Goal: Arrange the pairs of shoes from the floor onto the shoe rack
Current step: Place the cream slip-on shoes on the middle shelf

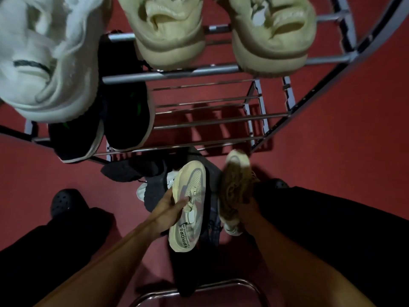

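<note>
A cream sneaker [188, 204] is gripped by the left hand [170, 207], fingers curled round its upper, while a tan sneaker [234, 189] is held by the right hand [247, 209], whose fingers are hidden behind it. Dark shoes [155, 180] lie on the red floor [332, 151] just beyond. Farther off, black sneakers [124, 111] sit on the shoe rack [199, 120], with a white sneaker [44, 63] and beige sneakers [221, 36] on the tier above them.

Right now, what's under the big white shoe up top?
A pair of black shoes sits on the shoe rack's lower shelf. The white shoe hides their front parts.
</note>
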{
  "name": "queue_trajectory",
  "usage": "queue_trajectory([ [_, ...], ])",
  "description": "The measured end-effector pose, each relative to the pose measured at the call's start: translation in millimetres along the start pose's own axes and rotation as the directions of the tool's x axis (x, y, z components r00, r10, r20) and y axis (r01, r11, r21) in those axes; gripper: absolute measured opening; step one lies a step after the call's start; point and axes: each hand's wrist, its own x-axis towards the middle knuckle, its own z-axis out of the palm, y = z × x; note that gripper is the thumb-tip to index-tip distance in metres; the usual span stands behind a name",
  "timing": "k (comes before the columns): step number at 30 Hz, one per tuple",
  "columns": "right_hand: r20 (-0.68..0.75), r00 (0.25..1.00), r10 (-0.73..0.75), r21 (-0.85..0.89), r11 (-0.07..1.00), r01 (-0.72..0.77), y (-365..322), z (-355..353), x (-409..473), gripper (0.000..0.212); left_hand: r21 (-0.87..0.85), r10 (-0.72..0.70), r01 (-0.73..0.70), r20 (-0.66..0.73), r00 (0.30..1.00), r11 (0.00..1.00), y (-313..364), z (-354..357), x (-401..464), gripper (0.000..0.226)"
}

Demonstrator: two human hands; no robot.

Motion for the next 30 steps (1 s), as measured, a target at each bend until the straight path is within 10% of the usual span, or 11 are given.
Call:
queue_trajectory([
  [9, 0.328, 0.936, 0.130, -0.052, 0.991, -0.120, -41, -14, -93, 0.009, 0.108, 0.068, -0.058, -0.092, 0.993, 0.993, 52, -10, -65, 0.024],
  [21, 0.423, 0.906, -0.007, -0.036, 0.999, 0.025, -90, -34, -221, 0.032, -0.201, 0.057, -0.057, -0.006, 0.998, 0.978, 113, -18, -179, 0.018],
  [30, 0.392, 0.912, -0.117, 0.059, 0.993, 0.102, -129, -45, -251, 0.038, -0.355, 0.123, -0.083, 0.091, 0.988, 0.931, 131, -35, -178, 0.088],
])
